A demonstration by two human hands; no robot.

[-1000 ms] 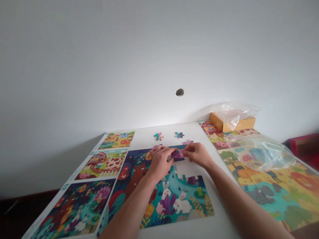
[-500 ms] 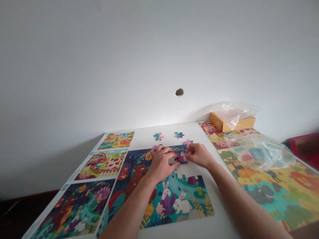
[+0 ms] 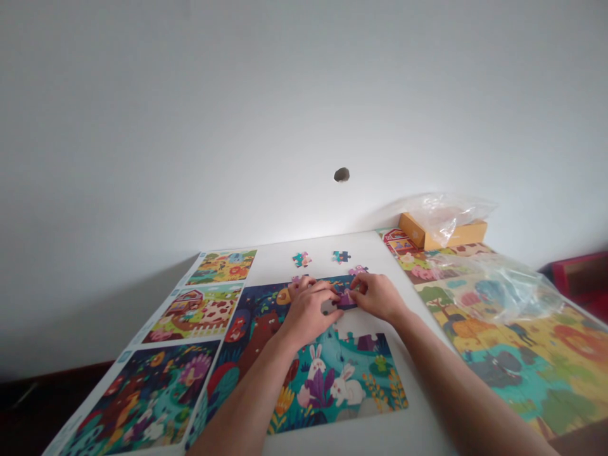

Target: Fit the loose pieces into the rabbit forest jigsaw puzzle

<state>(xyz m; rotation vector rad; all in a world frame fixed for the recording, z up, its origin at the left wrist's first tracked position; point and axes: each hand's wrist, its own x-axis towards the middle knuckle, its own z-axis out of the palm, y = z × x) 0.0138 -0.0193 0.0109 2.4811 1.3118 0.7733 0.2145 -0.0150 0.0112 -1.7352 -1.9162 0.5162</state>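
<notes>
Gripping the purple piece point(image 3: 346, 298) at its right edge with the right fingers point(image 3: 360, 284); resting parted left fingers point(image 3: 325, 296) on the puzzle point(image 3: 327, 380), just left of it.

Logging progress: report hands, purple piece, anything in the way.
Left hand, right hand: fingers at purple piece. Purple piece: far side of forest puzzle, pale gap nearer. Close by: loose pieces beyond the hands.

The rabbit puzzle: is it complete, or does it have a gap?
It has a gap: white table shows inside the right side of the puzzle, and loose pieces lie beyond it.
</notes>
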